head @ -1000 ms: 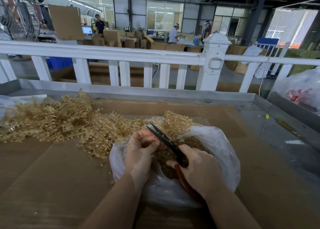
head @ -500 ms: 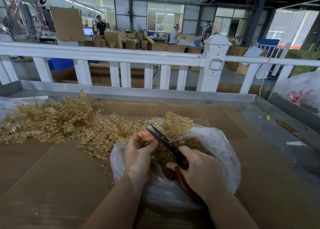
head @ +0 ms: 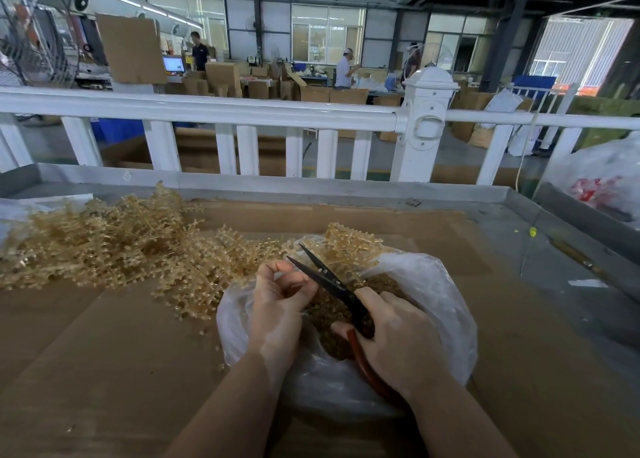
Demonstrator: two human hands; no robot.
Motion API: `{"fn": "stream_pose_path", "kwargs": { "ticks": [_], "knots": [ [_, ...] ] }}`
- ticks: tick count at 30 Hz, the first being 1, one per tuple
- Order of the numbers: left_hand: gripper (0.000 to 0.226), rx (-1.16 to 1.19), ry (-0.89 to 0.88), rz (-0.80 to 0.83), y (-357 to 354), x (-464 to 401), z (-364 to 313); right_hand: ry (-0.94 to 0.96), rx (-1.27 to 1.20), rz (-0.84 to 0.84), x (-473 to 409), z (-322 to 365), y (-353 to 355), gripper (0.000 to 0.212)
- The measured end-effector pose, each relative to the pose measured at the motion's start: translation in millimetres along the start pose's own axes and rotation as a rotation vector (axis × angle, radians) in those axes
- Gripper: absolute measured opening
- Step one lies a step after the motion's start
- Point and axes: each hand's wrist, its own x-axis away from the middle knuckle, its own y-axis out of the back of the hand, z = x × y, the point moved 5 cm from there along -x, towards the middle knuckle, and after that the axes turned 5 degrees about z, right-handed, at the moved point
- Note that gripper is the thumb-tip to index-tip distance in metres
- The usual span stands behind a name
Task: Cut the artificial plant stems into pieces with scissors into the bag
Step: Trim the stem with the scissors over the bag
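Stems [head: 104, 246] of tan artificial plant, heaped across the left and middle of the cardboard-covered table [head: 104, 353], spilling toward the clear plastic bag [head: 440, 302] near the front edge. One more sprig [head: 349, 246] propped at the far rim of that bag, just behind the blades. Cut pieces [head: 329, 319] piled brown inside the bag, under both hands.

Left hand [head: 277, 305] over the left rim of the bag, fingers curled inward with thumb and fingertips drawn together at the blades; whatever sits in the pinch too small to make out, so grip uncertain. Right hand [head: 398, 340] over the bag's middle, fingers wrapped around the reddish-brown handles of the scissors [head: 332, 281]. Dark blades parted in a narrow V, tips pointing up and left, just beside the left thumb and above the open mouth of the bag. Both bare forearms reaching in from the bottom edge.

Raised grey rim [head: 311, 184] around the table, white railing [head: 242, 111] right behind it. Second plastic bag [head: 602, 177] with red print at far right, beyond the table's edge. Small yellow bit [head: 532, 231] on the bare grey surface at right. Further back, stacked cardboard boxes [head: 225, 77], a lit screen [head: 173, 64], and people [head: 343, 70] standing at work benches under tall windows.
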Motion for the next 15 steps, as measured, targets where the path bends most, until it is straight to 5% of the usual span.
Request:
{"fn": "stream_pose_path", "kwargs": {
  "ticks": [15],
  "knots": [
    [0.034, 0.104, 0.063, 0.008, 0.1, -1.3, 2.6, -0.012, -0.021, 0.015, -0.5, -1.9, -3.2, 0.031]
  ]
}}
